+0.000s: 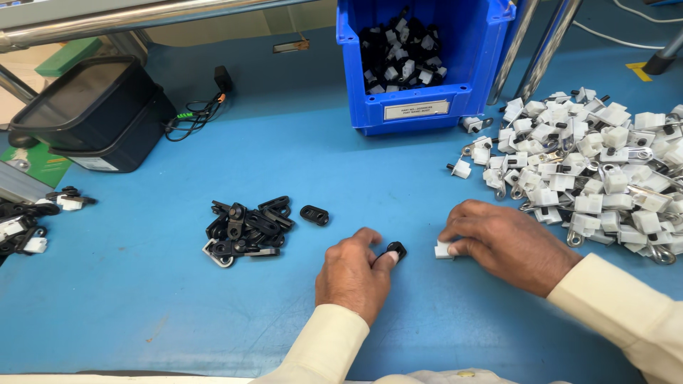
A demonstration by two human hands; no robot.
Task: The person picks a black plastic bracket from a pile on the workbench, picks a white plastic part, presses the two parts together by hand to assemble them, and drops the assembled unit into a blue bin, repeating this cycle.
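Note:
My left hand (353, 274) rests on the blue table and pinches a small black plastic piece (395, 249) between thumb and fingertips. My right hand (509, 243) lies just to its right, fingers closed over a small white plastic block (443, 249) that pokes out at its left side. The two hands sit a short gap apart. A small heap of black oval links (245, 227) lies left of my left hand, with one loose black link (314, 215) beside it.
A large pile of white blocks with metal loops (594, 178) fills the right. A blue bin (416, 99) of black-and-white parts stands at the back centre. A black tub (92, 114) sits back left, with assembled parts (28, 220) at the left edge.

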